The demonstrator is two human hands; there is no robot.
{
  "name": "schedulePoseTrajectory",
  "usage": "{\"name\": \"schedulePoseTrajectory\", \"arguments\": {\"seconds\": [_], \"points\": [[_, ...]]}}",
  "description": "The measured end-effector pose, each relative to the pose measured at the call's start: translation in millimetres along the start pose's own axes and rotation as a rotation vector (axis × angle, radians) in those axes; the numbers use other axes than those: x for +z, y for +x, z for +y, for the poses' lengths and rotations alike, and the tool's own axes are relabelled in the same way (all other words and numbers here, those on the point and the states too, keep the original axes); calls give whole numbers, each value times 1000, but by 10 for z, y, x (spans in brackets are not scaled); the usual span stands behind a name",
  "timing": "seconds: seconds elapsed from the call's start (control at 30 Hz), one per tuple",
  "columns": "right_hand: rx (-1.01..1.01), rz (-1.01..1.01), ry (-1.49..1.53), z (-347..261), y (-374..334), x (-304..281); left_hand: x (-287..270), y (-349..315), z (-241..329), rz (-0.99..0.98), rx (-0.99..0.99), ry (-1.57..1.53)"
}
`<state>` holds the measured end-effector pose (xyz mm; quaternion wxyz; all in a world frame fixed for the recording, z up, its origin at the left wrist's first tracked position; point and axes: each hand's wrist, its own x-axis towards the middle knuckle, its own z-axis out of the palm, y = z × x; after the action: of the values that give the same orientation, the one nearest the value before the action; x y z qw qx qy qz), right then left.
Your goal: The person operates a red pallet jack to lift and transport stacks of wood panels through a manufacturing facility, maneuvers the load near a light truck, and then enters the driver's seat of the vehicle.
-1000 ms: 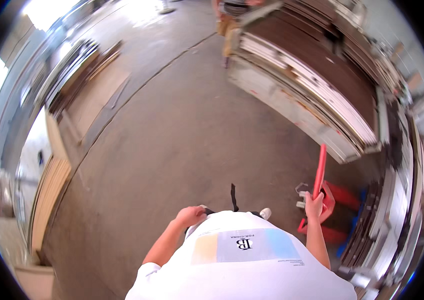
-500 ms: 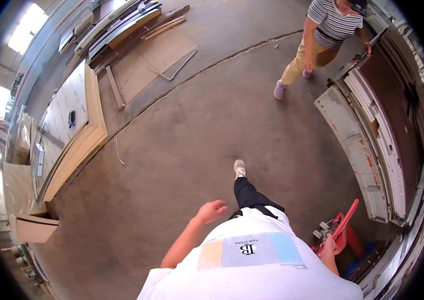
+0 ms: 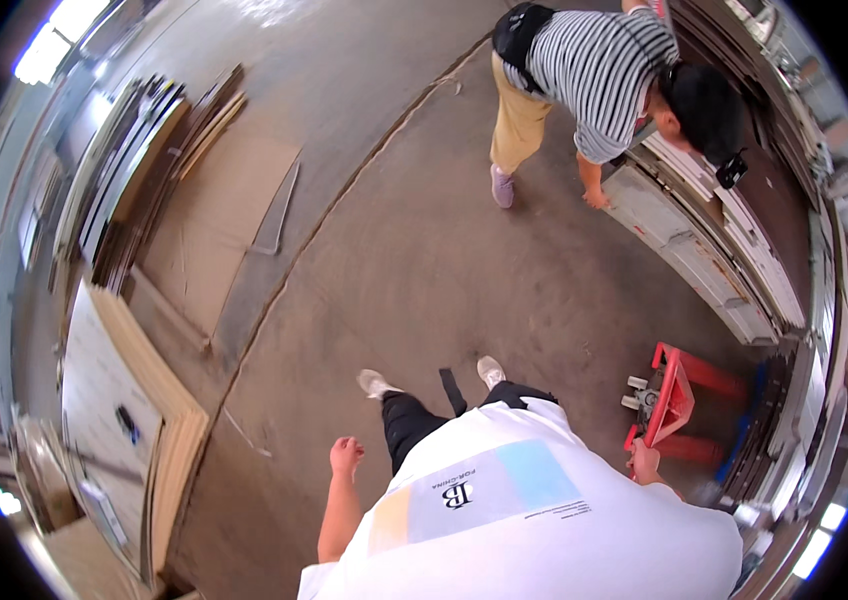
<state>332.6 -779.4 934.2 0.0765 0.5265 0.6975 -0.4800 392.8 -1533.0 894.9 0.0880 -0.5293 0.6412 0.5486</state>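
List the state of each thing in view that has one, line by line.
Left hand: empty, fingers partly curled
Right hand: closed at the red pallet truck
Red pallet truck: on the floor, forks pointing right
Co-worker: bent forward
Pale-topped panels: stacked
Dark object: lying on those panels

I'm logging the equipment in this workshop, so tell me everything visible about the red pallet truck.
The red pallet truck stands on the concrete floor at the person's right. It looks like painted metal: an angular frame, two roughly parallel forks pointing rightward, and pale wheel-like parts with greyish fittings on its left side. The person's right hand appears closed around its lower end in the picture. Stacked dark boards lie by the fork ends; whether they touch is unclear.
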Motion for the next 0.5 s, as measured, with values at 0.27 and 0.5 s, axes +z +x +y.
{"name": "schedulePoseTrajectory", "arguments": {"seconds": [0.27,0.5], "points": [[101,-124,-183,-787,-1989,1939,-1583,1713,2027,-300,285,280],[198,39,14,-1094,-2052,2228,-1691,1721,4289,-384,400,500]]}}
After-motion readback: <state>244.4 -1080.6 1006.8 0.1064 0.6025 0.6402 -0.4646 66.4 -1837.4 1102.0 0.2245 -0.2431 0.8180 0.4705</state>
